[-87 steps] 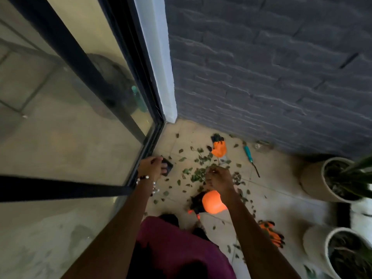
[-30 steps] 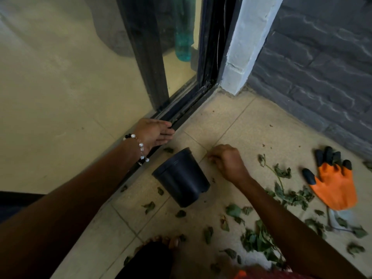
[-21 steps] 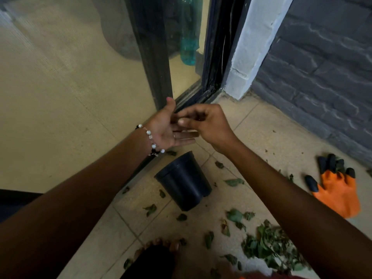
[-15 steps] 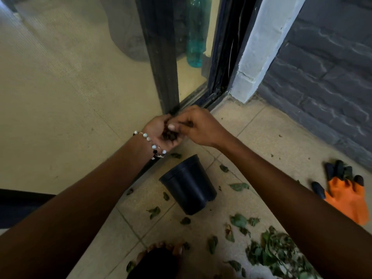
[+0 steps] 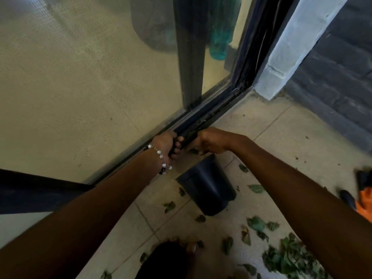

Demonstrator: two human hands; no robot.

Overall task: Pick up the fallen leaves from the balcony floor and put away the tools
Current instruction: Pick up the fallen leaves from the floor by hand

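Near the frame's centre, the left hand (image 5: pixel 168 144) is curling its fingers around something dark I cannot identify, while the right hand (image 5: pixel 208 142), fingers bent, is reaching at the door track (image 5: pixel 211 115); its grip I cannot tell. Leaves (image 5: pixel 285 258) are lying scattered lower right around the tipped black pot (image 5: pixel 207 190), and an orange glove (image 5: pixel 364 200) is sitting at the right edge, so most work looks unfinished.

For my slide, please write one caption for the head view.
Both hands meet at the door track above a black pot; leaves litter the floor.
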